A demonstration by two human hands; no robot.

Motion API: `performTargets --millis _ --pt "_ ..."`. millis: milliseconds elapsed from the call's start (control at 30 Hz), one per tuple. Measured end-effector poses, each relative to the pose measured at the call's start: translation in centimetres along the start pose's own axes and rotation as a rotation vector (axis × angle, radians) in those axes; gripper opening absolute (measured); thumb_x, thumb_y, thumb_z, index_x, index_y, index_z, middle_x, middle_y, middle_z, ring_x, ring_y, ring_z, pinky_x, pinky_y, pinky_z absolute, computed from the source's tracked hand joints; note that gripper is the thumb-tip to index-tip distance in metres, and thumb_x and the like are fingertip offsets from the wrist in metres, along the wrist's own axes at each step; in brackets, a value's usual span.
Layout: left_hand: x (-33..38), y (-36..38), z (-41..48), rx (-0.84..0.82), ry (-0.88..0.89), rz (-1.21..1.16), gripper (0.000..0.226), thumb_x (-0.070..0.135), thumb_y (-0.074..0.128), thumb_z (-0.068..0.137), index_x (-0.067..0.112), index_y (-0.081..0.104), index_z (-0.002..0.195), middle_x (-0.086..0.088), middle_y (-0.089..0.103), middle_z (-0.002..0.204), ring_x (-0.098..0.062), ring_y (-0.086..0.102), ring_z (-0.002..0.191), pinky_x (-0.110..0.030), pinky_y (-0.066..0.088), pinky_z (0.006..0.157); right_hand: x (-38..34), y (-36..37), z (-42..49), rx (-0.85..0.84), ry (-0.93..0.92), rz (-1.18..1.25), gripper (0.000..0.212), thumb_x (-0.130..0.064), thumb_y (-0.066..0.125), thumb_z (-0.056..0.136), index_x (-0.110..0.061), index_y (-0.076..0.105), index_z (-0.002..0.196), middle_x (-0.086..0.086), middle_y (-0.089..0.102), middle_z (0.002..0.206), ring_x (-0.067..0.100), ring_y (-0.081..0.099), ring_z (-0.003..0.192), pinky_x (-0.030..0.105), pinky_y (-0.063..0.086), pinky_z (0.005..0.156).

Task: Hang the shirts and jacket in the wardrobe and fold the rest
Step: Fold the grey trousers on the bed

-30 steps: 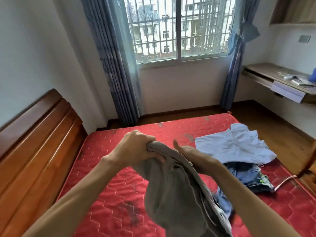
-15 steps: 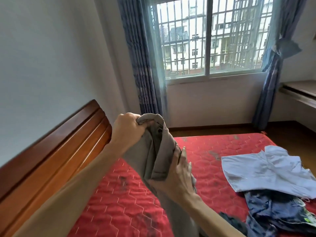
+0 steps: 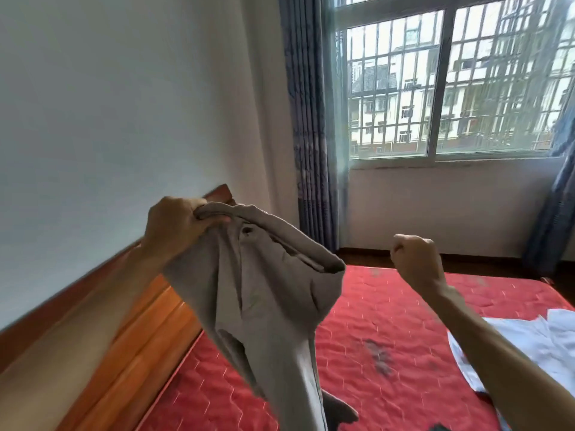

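A pair of grey trousers [image 3: 267, 306] hangs in the air in front of me, its waistband at the top with a button showing. My left hand [image 3: 174, 231] grips one end of the waistband, raised to about the top of the headboard. My right hand [image 3: 413, 259] is curled into a fist to the right of the trousers, apart from the cloth, and holds nothing that I can see. A light blue shirt [image 3: 529, 346] lies crumpled on the red mattress [image 3: 389, 353] at the right edge.
A wooden headboard [image 3: 130, 353] runs along the white wall on the left. Blue curtains [image 3: 311, 119] frame a barred window [image 3: 451, 88] at the far side. Dark wooden floor lies beyond the mattress.
My left hand has lifted the trousers higher and to the left. My right hand has let go of the cloth and moved off to the right as a fist. The view has swung left and up.
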State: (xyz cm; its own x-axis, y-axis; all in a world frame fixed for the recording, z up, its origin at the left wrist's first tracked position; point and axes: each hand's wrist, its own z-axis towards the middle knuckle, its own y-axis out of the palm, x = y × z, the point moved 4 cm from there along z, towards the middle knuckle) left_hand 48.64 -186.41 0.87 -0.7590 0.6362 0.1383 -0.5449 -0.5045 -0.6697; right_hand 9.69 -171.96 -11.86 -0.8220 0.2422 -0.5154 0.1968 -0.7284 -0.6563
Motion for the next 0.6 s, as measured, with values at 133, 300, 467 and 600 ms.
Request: performTargets --millis 133,300,467,600 --pt "-1.7 -1.4 -0.9 0.012 -0.029 -0.006 0.064 0.082 0.044 0.066 0.026 0.074 0.077 -0.003 0.071 0.069 -0.031 0.066 0.072 -0.034 0.044 0.063 -1.6 -1.3 -0.3 -0.14 -0.1 0.213 0.029 -0.008 0.058 0.079 -0.033 0.063 0.065 -0.007 0.066 0.063 0.017 0.062 0.06 0.032 0.053 0.066" --pt "1.1 -0.9 -1.8 0.024 0.023 0.07 0.057 0.071 0.046 0.075 0.023 0.076 0.079 -0.007 0.072 0.068 -0.035 0.068 0.071 -0.036 0.049 0.065 -11.7 4.0 -8.6 -0.777 -0.197 0.313 0.124 -0.093 0.057 0.057 -0.025 0.024 0.155 -0.001 0.047 0.147 0.015 0.052 0.128 0.034 0.047 0.104" --pt "2.2 -2.6 -3.0 0.08 -0.04 0.054 0.032 0.047 0.076 0.082 0.018 0.074 0.071 -0.009 0.068 0.061 -0.036 0.064 0.064 -0.029 0.035 0.059 -19.2 7.7 -13.7 -0.804 -0.205 0.228 0.148 -0.088 0.065 0.052 -0.017 -0.012 0.156 0.004 0.01 0.165 0.025 0.021 0.15 0.04 0.031 0.117" --pt "2.9 -4.1 -4.7 0.072 -0.058 0.019 0.036 0.051 0.076 0.081 0.018 0.071 0.067 -0.005 0.064 0.056 -0.032 0.06 0.058 -0.029 0.037 0.057 -19.6 9.1 -14.2 -0.611 -0.129 0.204 0.093 -0.042 0.069 0.072 -0.001 0.028 0.144 0.017 0.047 0.14 0.036 0.05 0.127 0.042 0.049 0.094"
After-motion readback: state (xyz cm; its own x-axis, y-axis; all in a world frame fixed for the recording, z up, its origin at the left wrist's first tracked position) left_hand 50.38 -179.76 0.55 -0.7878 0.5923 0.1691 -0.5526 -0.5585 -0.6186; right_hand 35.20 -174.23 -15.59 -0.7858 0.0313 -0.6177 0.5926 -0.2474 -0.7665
